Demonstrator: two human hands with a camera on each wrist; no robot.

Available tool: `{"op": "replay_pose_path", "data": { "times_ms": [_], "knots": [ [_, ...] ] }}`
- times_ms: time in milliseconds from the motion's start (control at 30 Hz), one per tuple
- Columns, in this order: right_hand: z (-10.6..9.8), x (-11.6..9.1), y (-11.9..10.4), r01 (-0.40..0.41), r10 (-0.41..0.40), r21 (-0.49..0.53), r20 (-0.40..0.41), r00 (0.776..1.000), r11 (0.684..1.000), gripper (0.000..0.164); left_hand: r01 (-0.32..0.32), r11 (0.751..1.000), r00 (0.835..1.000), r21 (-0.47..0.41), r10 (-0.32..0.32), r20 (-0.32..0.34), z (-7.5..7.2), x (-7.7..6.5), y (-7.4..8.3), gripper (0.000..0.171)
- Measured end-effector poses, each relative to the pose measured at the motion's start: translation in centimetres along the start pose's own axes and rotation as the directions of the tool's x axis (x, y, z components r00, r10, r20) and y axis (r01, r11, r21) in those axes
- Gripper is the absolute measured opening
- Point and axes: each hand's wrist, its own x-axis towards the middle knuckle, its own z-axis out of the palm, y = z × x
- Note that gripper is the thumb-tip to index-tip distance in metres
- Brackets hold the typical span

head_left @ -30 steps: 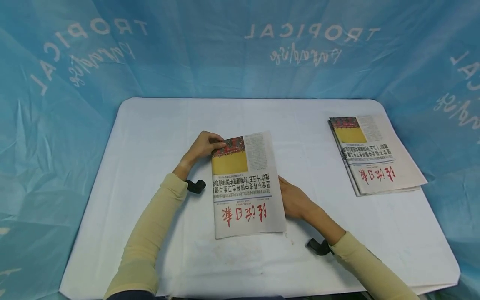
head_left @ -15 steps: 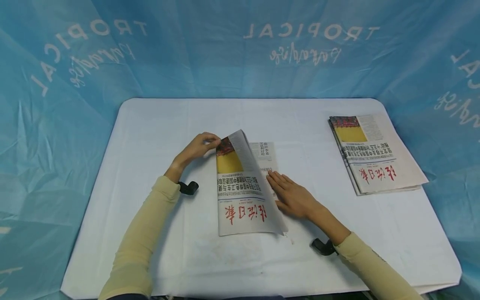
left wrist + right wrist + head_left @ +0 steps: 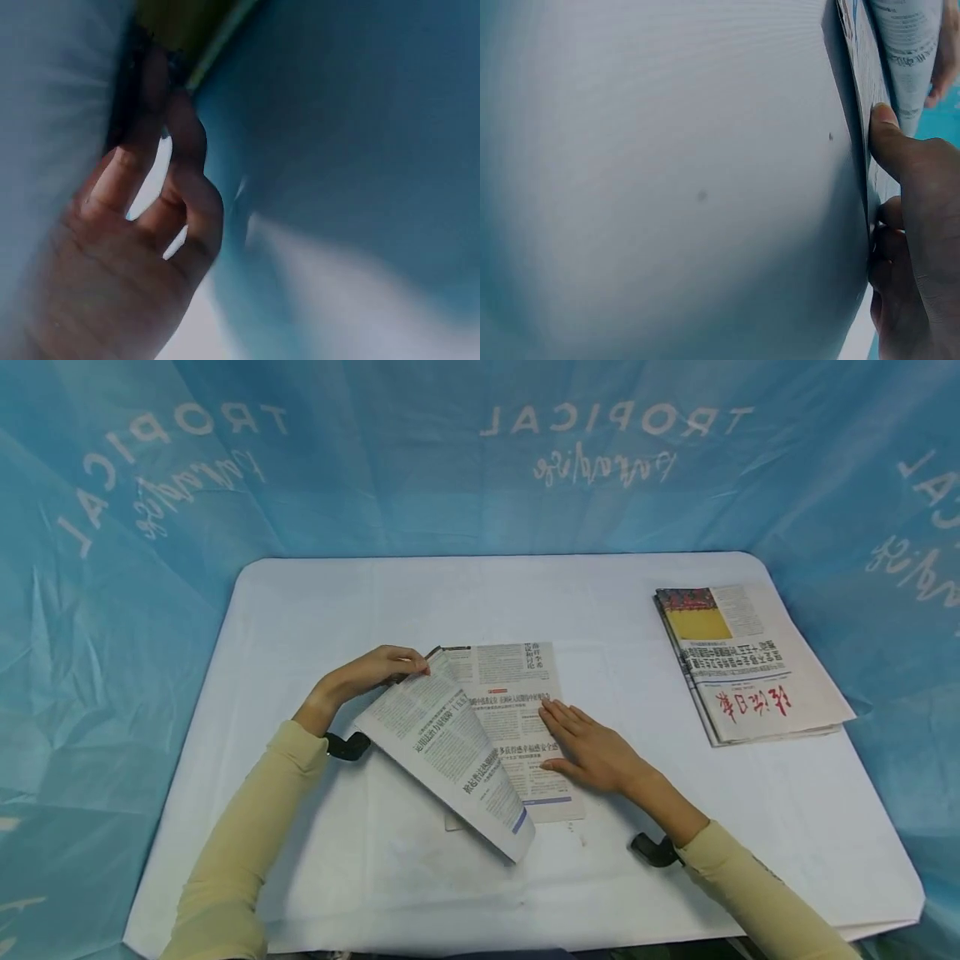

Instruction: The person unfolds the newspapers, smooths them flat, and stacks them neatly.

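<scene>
A newspaper lies in the middle of the table, its inner page [image 3: 502,674] facing up. My left hand [image 3: 367,670] pinches the far corner of its top sheet [image 3: 450,747], which is lifted and folded over toward the left, with its near corner hanging over the white cloth. In the left wrist view the left hand [image 3: 135,232] has fingertips on the dark, coloured edge of the paper. My right hand [image 3: 600,756] rests with straight fingers on the right side of the inner page. The right wrist view shows the right hand [image 3: 930,217] at the paper's edge, thumb on the print.
A small stack of folded newspapers [image 3: 772,660] lies at the right of the table [image 3: 330,602], which has a white cover. Blue curtain with printed lettering [image 3: 427,485] stands behind and along both sides. A black wrist camera [image 3: 655,850] sits on the right wrist.
The front page has been lifted and swung over to the left, uncovering the inner page. The left hand moved left and nearer with it; the right hand moved from the edge onto the inner page.
</scene>
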Motion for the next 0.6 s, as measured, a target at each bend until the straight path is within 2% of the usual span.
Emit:
{"op": "replay_pose_path", "data": {
  "times_ms": [133, 267, 500, 600],
  "knots": [
    [0.1, -0.2, 0.3, 0.001, -0.002, -0.011, -0.012, 1.000, 1.000, 0.082, 0.019, 0.992, 1.000, 0.124, -0.019, 0.005, -0.6, -1.6, -0.8, 0.028],
    [0.1, -0.2, 0.6, 0.023, -0.024, -0.013, -0.022, 0.999, 1.000, 0.082, 0.024, 0.965, 1.000, 0.260, -0.021, -0.012, -1.5, -3.4, -1.4, 0.025],
    [-0.1, -0.6, 1.2, 0.040, -0.040, -0.018, -0.017, 0.999, 0.999, 0.082, 0.023, 0.932, 0.999, 0.363, -0.031, 0.017, -2.8, -5.9, -1.9, 0.026],
    [-0.3, -0.8, 1.3, 0.035, -0.035, -0.012, -0.005, 0.999, 0.999, 0.082, 0.019, 0.912, 0.999, 0.410, -0.006, -0.033, -2.9, -6.3, -2.2, 0.026]
  ]
}}
